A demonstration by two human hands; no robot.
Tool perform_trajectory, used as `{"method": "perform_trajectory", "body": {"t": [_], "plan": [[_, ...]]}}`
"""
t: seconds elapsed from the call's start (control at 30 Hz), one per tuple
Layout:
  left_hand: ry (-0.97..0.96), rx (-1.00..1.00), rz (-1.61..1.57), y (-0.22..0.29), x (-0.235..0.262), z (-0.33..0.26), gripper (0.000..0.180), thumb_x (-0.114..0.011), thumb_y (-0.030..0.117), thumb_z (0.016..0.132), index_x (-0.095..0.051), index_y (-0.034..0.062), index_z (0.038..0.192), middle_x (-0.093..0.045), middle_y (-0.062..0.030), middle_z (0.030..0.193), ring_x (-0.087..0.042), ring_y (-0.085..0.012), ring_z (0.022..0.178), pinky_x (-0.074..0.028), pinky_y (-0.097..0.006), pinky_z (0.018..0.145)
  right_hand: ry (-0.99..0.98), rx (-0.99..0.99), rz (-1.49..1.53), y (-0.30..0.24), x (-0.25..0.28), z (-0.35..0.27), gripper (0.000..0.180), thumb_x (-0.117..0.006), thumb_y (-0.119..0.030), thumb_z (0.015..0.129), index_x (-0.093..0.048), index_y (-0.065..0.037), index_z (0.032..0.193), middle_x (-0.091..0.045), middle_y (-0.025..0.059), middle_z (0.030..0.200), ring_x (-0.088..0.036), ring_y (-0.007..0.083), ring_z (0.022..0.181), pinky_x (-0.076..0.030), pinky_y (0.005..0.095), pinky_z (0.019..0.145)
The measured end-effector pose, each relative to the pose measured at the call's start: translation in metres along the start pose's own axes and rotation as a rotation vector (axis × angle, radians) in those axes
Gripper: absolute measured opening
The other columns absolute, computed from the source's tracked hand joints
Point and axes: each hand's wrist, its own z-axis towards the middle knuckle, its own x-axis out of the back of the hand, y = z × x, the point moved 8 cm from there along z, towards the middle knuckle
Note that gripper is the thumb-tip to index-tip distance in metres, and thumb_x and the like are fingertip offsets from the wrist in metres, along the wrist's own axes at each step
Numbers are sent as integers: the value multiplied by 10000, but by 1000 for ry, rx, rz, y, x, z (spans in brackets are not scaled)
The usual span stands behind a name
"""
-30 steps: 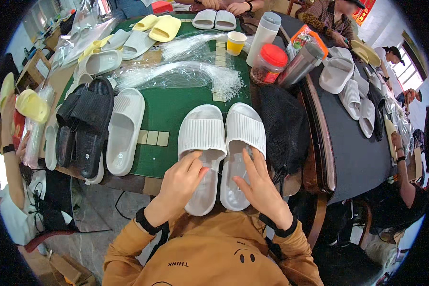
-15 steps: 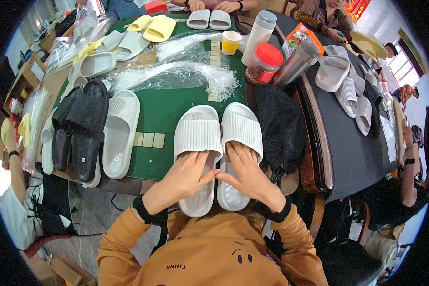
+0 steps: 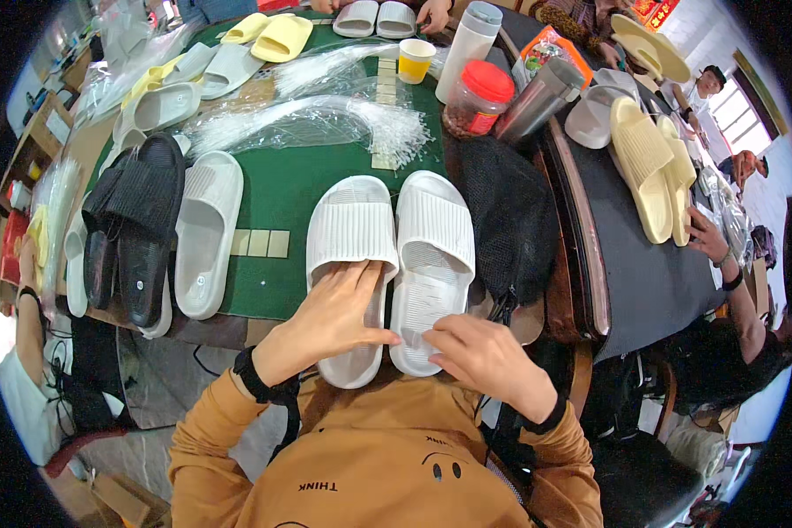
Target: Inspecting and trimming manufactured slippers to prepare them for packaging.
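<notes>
Two white ribbed slide slippers stand side by side in front of me, toes pointing away. My left hand (image 3: pixel 333 310) has its fingers tucked under the strap of the left white slipper (image 3: pixel 350 220); the fingertips are hidden and the thumb stretches rightward. Over the heel of the right white slipper (image 3: pixel 433 220), my right hand (image 3: pixel 493 361) has its fingers bent and drawn together. Its fingertips lie against the footbed; anything between them cannot be made out. Left of this pair, black slide slippers (image 3: pixel 154 211) rest beside a white slipper (image 3: pixel 209 233).
Clear plastic bags (image 3: pixel 326 123) and a yellow cup (image 3: pixel 415 62) lie beyond. At right stand a red-lidded jar (image 3: pixel 479 99), white bottle (image 3: pixel 468 53), grey flask (image 3: pixel 539 101) and black mesh bag (image 3: pixel 506 211). A co-worker's hand (image 3: pixel 706 236) is beside yellow slippers (image 3: pixel 647 172).
My right hand has come out from under the right slipper's strap and moved back to its heel. My left hand stays under its strap. Yellow slippers now lie on the black table at right.
</notes>
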Motion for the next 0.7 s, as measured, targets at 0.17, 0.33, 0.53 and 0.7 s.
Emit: {"method": "perform_trajectory", "body": {"t": [0.17, 0.33, 0.53, 0.7], "plan": [[37, 15, 19, 1, -2, -1, 920, -729, 526, 779, -383, -99, 1359, -440, -306, 1330, -487, -471, 1185, -414, -486, 997, -20, 30, -108, 1, -18, -3, 215, -606, -68, 765, -549, -50, 971, -529, 82, 882, -621, 240, 813, -533, 344, 655], [57, -24, 23, 7, 10, 8, 787, -668, 511, 848, -429, -93, 1294, -516, -303, 1203, -544, -474, 1066, -466, -493, 891, 190, 0, -217, 18, -3, 18, 227, -601, -41, 742, -542, -18, 961, -565, 99, 975, -627, 249, 840, -547, 324, 673], [-22, 60, 25, 4, 7, 21, 680, -590, 537, 903, -524, -99, 1135, -581, -305, 1053, -593, -469, 951, -503, -505, 783, 280, -120, -301, 45, -14, 28, 309, -605, -29, 744, -566, 18, 1047, -582, 150, 1108, -641, 265, 927, -559, 327, 741], [-4, 133, 17, -5, -3, 32, 603, -556, 493, 938, -603, -108, 958, -640, -286, 847, -642, -441, 763, -524, -492, 649, 254, -63, -274, 39, -21, 34, 439, -595, -2, 754, -554, 59, 1187, -571, 183, 1207, -622, 303, 1027, -531, 355, 867]]}}
